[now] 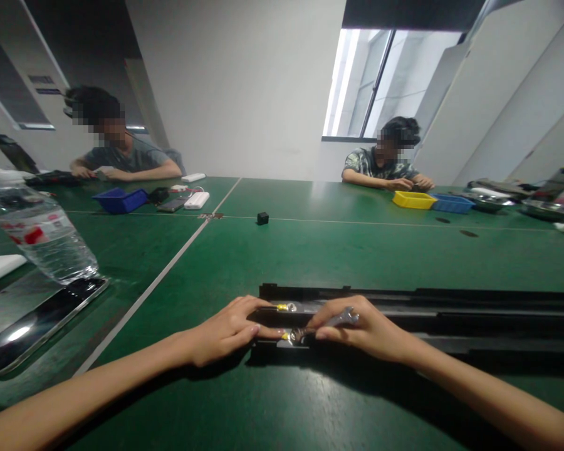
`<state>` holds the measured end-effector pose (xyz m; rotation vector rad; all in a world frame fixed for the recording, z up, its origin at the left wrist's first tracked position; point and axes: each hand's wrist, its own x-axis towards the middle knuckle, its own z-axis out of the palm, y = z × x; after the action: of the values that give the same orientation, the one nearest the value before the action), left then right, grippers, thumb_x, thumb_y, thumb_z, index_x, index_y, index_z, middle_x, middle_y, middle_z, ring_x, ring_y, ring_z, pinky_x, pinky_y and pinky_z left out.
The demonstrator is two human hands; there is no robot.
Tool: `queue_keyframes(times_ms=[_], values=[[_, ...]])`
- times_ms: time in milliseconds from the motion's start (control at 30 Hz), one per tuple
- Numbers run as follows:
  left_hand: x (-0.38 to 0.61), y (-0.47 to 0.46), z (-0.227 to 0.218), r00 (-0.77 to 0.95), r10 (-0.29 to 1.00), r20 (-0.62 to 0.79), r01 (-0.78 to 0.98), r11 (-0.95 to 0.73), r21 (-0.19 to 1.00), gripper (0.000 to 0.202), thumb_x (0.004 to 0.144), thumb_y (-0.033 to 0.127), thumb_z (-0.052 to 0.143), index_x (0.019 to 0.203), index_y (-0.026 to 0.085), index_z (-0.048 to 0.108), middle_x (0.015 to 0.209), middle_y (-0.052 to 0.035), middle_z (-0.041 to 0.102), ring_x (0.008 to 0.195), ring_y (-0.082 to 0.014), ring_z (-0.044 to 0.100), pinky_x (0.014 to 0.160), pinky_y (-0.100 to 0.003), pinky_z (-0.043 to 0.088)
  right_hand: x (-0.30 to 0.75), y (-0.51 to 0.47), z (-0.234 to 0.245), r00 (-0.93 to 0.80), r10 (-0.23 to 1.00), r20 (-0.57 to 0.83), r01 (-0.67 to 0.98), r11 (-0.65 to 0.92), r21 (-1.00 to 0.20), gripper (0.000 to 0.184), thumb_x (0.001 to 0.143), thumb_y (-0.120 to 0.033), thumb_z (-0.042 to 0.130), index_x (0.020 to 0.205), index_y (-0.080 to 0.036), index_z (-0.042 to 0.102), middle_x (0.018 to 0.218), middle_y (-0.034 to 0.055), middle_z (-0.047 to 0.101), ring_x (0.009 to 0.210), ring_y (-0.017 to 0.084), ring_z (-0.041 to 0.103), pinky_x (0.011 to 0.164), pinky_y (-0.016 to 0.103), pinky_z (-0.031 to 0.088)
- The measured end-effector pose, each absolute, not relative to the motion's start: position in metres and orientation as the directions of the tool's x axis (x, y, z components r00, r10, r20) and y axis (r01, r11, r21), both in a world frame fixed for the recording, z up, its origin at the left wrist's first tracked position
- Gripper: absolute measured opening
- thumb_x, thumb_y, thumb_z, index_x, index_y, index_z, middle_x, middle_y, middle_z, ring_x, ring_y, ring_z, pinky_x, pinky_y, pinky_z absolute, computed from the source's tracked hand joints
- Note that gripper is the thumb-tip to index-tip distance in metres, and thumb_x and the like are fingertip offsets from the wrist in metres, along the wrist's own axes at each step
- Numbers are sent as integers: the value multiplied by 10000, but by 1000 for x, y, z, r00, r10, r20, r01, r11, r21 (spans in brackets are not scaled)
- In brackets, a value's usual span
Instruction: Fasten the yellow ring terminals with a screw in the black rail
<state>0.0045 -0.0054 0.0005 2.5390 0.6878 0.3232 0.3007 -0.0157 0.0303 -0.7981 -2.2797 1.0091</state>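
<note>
A long black metal rail assembly (470,324) lies across the green table, its left end between my hands. My right hand (364,329) is closed around a small silver wrench (350,317); the wrench's other end sits at the nearer bolt (295,336). My left hand (232,329) reaches in from the left with fingers stretched out and apart. One fingertip touches the nearer yellow-sleeved cable terminal (284,336) beside that bolt. Another finger lies by the farther yellow terminal (282,307), which is on a second bolt (291,307).
On the left, a water bottle (44,225) stands by a phone (47,322). A small black block (262,218) sits mid-table. Two people work across the table, near a blue bin (121,200), a yellow bin (413,200) and another blue bin (452,203).
</note>
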Motion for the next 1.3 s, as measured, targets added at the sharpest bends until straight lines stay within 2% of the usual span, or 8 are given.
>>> queue_keyframes(times_ms=[633, 867, 967, 1067, 1167, 1233, 1300], values=[[4, -5, -1, 840, 528, 125, 409, -767, 494, 607, 1036, 523, 95, 1309, 343, 607, 1358, -90, 476, 1175, -293, 467, 1035, -462, 333, 302, -14, 26, -693, 670, 268, 298, 604, -739, 247, 837, -342, 711, 987, -151, 757, 849, 82, 751, 722, 165, 686, 671, 257, 524], [3, -5, -1, 847, 520, 115, 397, -761, 513, 554, 1052, 478, 106, 1346, 365, 562, 1383, -73, 453, 1191, -281, 448, 1056, -448, 303, 303, -15, 27, -728, 615, 304, 187, 604, -774, 201, 864, -303, 683, 1005, -171, 738, 932, 77, 753, 818, 169, 700, 750, 274, 540], [3, -5, -1, 850, 515, 114, 393, -762, 515, 555, 1050, 483, 107, 1348, 368, 560, 1388, -76, 447, 1202, -291, 443, 1057, -457, 300, 303, -16, 29, -705, 650, 284, 204, 570, -796, 183, 889, -302, 650, 976, -162, 731, 933, 78, 744, 832, 169, 691, 767, 280, 533], [3, -5, 0, 847, 521, 110, 402, -761, 509, 588, 1038, 517, 98, 1330, 358, 583, 1383, -86, 451, 1206, -304, 439, 1050, -477, 305, 302, -17, 30, -665, 707, 238, 258, 517, -816, 226, 917, -337, 603, 954, -141, 710, 825, 56, 709, 668, 125, 639, 630, 230, 508], [3, -5, 0, 848, 519, 103, 403, -760, 510, 605, 1032, 531, 85, 1329, 358, 583, 1376, -89, 454, 1205, -302, 443, 1047, -478, 308, 300, -18, 30, -631, 757, 172, 293, 437, -850, 297, 946, -395, 538, 944, -128, 667, 638, -12, 580, 470, 70, 485, 460, 182, 399], [3, -5, 0, 851, 516, 103, 401, -763, 507, 599, 1034, 528, 87, 1333, 360, 578, 1381, -88, 448, 1210, -298, 438, 1050, -475, 303, 299, -19, 29, -611, 778, 147, 296, 396, -869, 321, 952, -426, 515, 940, -130, 640, 594, -40, 503, 452, 66, 446, 443, 179, 368], [2, -5, -1, 850, 517, 100, 405, -763, 503, 598, 1036, 523, 88, 1333, 355, 579, 1386, -90, 441, 1218, -298, 429, 1053, -476, 295, 298, -19, 28, -594, 793, 138, 298, 376, -878, 328, 947, -445, 516, 934, -136, 627, 616, -38, 491, 467, 69, 445, 455, 184, 371]])
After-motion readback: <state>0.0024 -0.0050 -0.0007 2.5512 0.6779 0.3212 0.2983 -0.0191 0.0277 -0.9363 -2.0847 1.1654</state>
